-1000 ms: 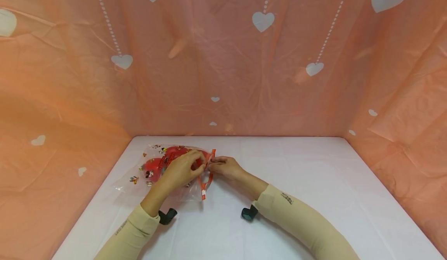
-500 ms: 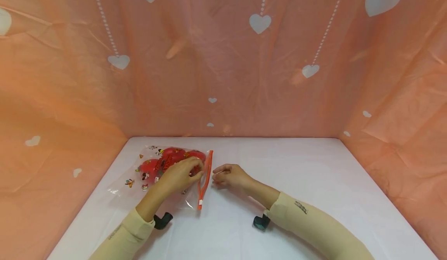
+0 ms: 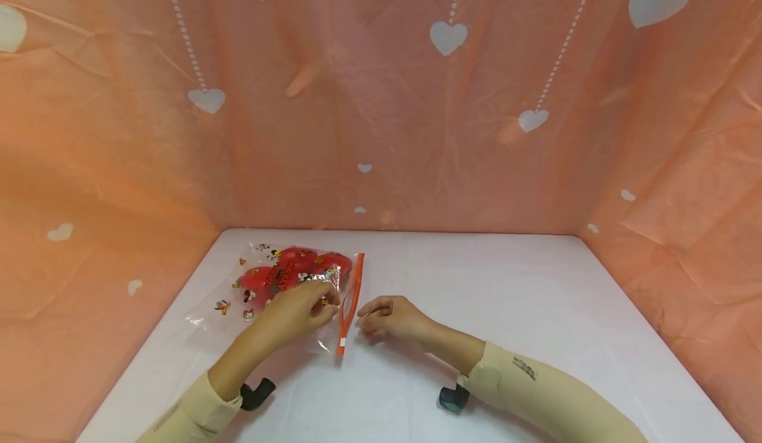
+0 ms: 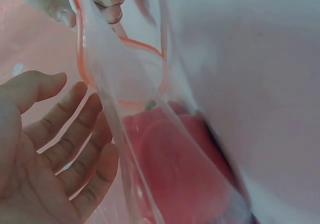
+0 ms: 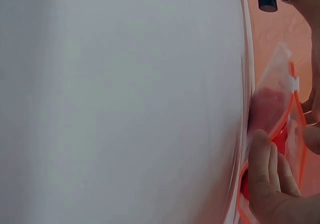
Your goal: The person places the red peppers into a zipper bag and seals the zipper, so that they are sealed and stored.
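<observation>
A clear plastic zip bag (image 3: 229, 324) with cartoon prints lies at the left of the table. Its orange zip edge (image 3: 360, 272) faces right and gapes in the middle, with a white slider (image 3: 342, 342) near the close end. Inside are several red, rounded, lobed things (image 4: 175, 159); a bit of green shows on one. My left hand (image 3: 297, 307) is over the bag's near right part, and in the left wrist view its fingers are spread beside the plastic, holding nothing. My right hand (image 3: 395, 321), fingers loosely bent, is just right of the zip edge, holding nothing.
The white-covered table (image 3: 506, 297) extends to the right of the bag. Orange curtain (image 3: 405, 132) with pale hearts surrounds it at the back and sides. A dark camera piece (image 3: 258, 393) sits under the left wrist, another (image 3: 454, 398) under the right.
A second ago the fingers of both hands were at the orange edge. My right hand has come away from it, nearer to me; my left has drawn back a little. The edge stands more upright.
</observation>
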A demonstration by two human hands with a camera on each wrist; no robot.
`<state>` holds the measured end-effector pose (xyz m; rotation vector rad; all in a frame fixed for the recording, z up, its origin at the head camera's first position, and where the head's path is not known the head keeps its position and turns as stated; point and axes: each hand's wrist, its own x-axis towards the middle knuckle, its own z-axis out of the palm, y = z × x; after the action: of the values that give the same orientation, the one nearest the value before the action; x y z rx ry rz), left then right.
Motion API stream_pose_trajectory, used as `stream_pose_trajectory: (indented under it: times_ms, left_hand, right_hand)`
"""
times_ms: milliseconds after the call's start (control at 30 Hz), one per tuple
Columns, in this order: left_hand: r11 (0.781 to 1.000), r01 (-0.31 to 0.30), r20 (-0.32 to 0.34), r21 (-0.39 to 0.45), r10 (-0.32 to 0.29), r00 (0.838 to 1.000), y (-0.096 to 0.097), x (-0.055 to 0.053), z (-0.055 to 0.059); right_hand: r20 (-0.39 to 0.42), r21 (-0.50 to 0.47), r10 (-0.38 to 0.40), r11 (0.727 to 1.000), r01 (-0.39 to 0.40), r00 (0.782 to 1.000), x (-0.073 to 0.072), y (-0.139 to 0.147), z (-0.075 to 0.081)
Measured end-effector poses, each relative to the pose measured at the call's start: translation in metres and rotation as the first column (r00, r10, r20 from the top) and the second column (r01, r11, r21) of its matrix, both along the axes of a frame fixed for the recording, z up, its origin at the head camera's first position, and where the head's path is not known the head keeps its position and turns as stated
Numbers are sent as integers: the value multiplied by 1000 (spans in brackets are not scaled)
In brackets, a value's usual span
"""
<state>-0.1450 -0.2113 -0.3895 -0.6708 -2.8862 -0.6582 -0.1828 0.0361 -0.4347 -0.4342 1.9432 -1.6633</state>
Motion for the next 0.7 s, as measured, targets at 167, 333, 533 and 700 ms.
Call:
stream_pose_trajectory:
  times_ms: [167, 333, 533, 700]
  left_hand:
    - [1000, 29, -31, 4, -29, 999, -5, 13, -3]
    - [999, 43, -64, -14, -44, 997, -8, 26, -6]
    - [997, 64, -86, -43, -68, 994, -11, 38, -8]
    - [997, 66, -65, -41, -69, 996, -13, 47, -8]
  right_hand:
    - [-6, 6, 20, 1000, -20, 1000, 11, -1, 2]
    - [19, 0, 21, 1000, -21, 1000, 18, -3, 0]
    - [51, -23, 42, 999, -41, 998, 23, -7, 0]
    - [39, -11, 58, 998, -57, 998, 26, -8, 0]
